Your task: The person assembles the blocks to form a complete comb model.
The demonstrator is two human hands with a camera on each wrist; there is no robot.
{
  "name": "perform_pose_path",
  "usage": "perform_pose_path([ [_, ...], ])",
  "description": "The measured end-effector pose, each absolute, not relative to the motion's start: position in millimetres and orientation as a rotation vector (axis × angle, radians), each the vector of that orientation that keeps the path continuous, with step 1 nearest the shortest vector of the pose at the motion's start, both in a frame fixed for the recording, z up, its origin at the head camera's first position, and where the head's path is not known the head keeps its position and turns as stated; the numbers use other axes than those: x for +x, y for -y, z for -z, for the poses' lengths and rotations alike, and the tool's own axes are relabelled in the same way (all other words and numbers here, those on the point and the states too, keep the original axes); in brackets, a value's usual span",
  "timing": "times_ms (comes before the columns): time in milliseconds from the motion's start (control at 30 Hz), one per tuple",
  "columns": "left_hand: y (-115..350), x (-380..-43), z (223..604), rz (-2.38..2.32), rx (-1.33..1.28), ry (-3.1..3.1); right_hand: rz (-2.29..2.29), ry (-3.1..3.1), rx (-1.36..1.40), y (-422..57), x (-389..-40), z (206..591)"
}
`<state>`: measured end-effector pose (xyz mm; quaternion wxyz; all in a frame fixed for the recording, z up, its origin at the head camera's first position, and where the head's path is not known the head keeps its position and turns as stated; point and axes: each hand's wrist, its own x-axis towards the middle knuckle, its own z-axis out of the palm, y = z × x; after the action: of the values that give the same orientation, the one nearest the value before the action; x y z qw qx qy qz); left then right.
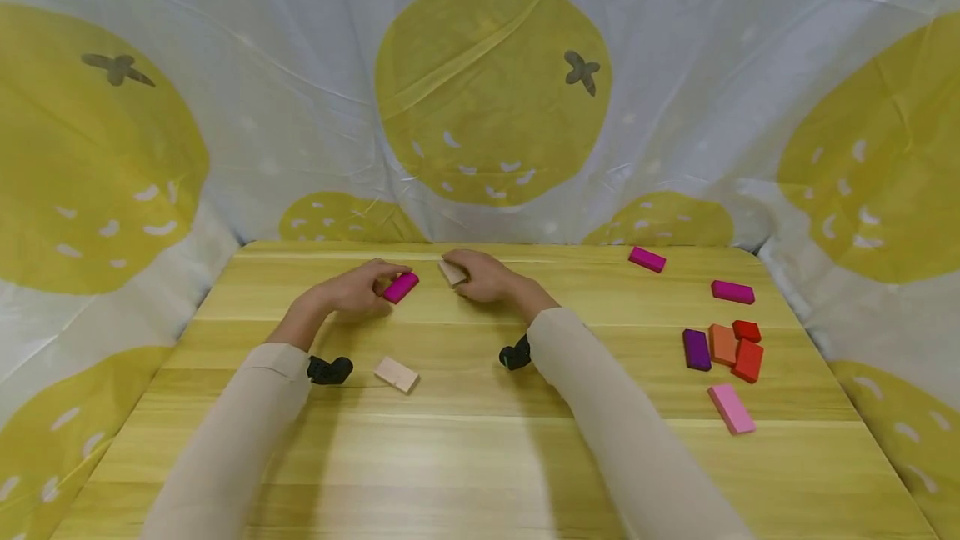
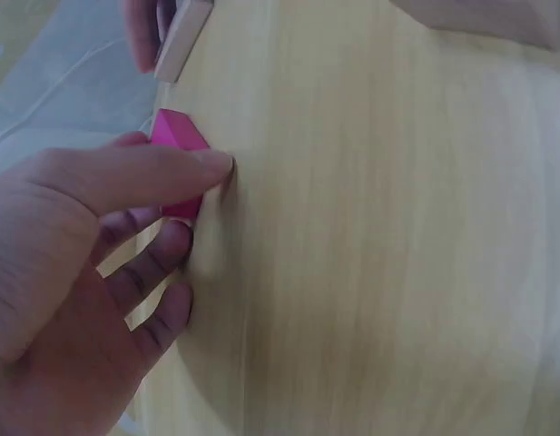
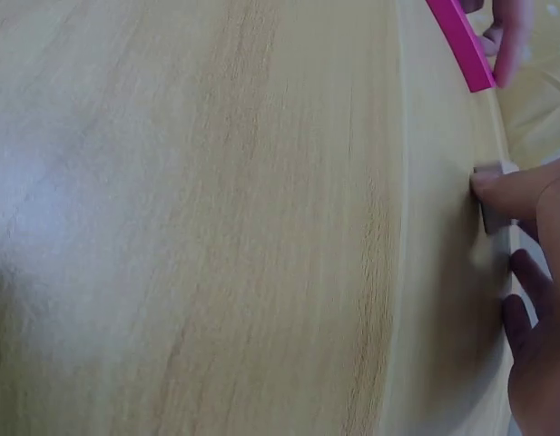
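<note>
My left hand (image 1: pixel 357 287) grips a magenta block (image 1: pixel 402 288) near the back edge of the table, thumb on one side and fingers on the other. In the left wrist view the thumb crosses over this block (image 2: pixel 178 132), and the ring and little fingers spread near the wood. To its right, my right hand (image 1: pixel 489 277) pinches a pale wooden block (image 1: pixel 452 272), partly covered by the fingers. The two held blocks stand a short gap apart, tilted toward each other in the head view. Another pale wooden block (image 1: pixel 397 375) lies flat nearer the front, below the left hand.
On the right side of the wooden table (image 1: pixel 450 473) lie two magenta blocks (image 1: pixel 732 292), a purple block (image 1: pixel 697 350), an orange block (image 1: pixel 722 344), two red blocks (image 1: pixel 747 361) and a pink block (image 1: pixel 732 409). A fruit-patterned curtain (image 1: pixel 315 107) hangs behind the table and along both sides.
</note>
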<state>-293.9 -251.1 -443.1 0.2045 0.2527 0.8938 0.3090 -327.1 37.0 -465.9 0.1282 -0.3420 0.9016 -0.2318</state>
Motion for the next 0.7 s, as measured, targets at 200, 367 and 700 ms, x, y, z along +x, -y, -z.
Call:
perform_pose_path([
  [200, 247.2, -298.3, 440.5, -0.899, 0.673, -2.510, 0.742, -2.618, -0.904, -41.1, -328.1, 461.5],
  [367, 243.9, -298.6, 442.7, -0.940, 0.583, -2.548, 0.845, -2.608, -0.823, -51.7, -330.0, 457.3],
  [700, 191.5, -287.1, 438.8, -0.898, 0.688, -2.653, 1.070, -2.617, -0.620, -93.5, -334.8, 449.6],
])
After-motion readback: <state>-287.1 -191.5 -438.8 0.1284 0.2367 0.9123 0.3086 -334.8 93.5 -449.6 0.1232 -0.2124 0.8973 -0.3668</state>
